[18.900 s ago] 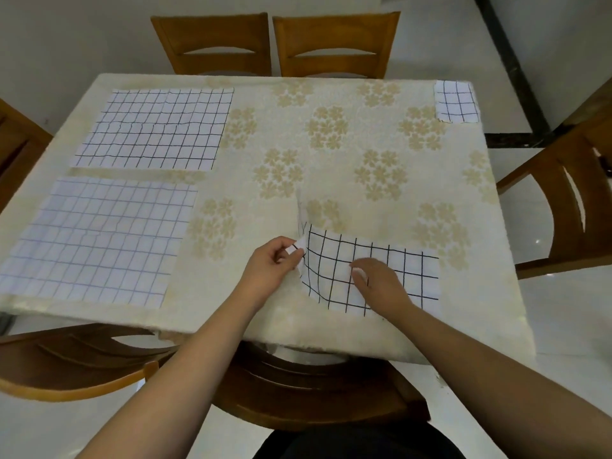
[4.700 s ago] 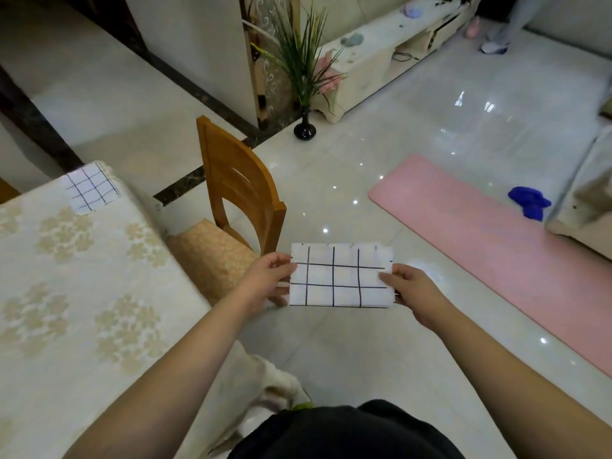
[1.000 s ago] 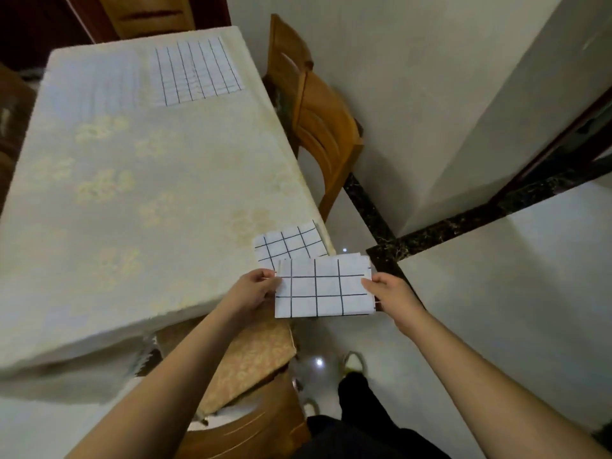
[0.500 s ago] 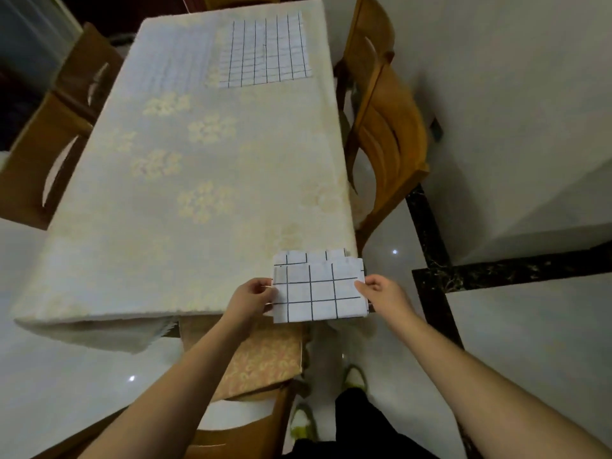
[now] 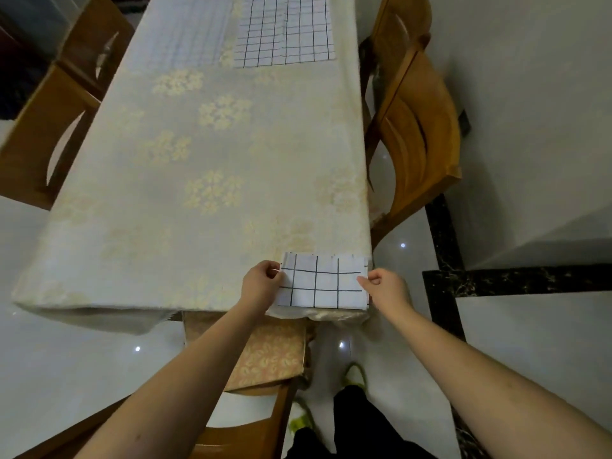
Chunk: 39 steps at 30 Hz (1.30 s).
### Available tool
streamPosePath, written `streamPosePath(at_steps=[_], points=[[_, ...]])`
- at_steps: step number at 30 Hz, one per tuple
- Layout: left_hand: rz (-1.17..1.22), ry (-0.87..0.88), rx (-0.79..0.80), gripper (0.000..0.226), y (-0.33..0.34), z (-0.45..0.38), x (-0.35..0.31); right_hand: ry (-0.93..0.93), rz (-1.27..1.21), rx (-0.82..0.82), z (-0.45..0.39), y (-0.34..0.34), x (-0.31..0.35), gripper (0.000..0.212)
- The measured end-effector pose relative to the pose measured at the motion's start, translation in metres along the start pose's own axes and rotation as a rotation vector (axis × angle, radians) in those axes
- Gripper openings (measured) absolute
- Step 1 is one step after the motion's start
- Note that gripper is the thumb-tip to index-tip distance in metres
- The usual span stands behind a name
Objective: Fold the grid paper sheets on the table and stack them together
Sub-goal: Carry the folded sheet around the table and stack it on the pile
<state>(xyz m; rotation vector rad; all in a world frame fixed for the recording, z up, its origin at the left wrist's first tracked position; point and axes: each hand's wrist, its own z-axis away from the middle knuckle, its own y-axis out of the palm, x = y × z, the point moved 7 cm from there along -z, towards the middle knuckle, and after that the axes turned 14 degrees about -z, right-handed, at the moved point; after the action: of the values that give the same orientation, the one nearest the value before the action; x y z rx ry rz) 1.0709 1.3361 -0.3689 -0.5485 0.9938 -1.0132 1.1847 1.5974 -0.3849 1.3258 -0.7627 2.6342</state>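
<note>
— While the folded grid sheet (image 5: 323, 282) lies at the table's (image 5: 205, 154) near right corner, what grips it?
— Left hand (image 5: 261, 286) pinches its left edge, right hand (image 5: 385, 288) its right edge.
— Others?
— Two unfolded grid sheets (image 5: 284, 29) at the table's far end.

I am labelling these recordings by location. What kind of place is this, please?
Most likely a home dining area: a long table under a floral tablecloth, wooden dining chairs along its sides, and a glossy tiled floor with a dark border strip.
</note>
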Motion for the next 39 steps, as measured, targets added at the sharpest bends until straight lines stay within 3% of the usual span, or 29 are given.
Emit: streamPosePath(at_steps=[13,18,21,25,29,35,39], points=[[0.055,-0.003,-0.061,0.026,0.003,-0.002,0.007,-0.041,0.096,-0.06,-0.005,0.001,0.01,0.017],[0.145,0.004,-0.247,0.029,-0.014,0.002,0.006,-0.123,0.092,-0.202,0.003,-0.007,0.021,0.025],[0.052,0.17,-0.373,0.029,-0.019,0.01,-0.007,-0.316,0.16,-0.283,0.011,-0.003,0.036,0.026],[-0.29,0.582,-0.446,0.032,0.003,0.026,-0.038,-0.597,0.314,-0.123,0.017,0.037,0.06,0.03],[-0.483,0.746,-0.322,0.047,0.039,0.027,-0.043,-0.633,0.504,0.039,0.011,0.082,0.066,0.047],[-0.701,0.741,-0.149,0.058,0.068,0.014,-0.017,-0.535,0.819,0.093,0.0,0.099,0.027,0.06],[-0.756,0.732,-0.134,0.061,0.068,0.013,-0.011,-0.514,0.881,0.09,-0.005,0.087,0.013,0.067]])
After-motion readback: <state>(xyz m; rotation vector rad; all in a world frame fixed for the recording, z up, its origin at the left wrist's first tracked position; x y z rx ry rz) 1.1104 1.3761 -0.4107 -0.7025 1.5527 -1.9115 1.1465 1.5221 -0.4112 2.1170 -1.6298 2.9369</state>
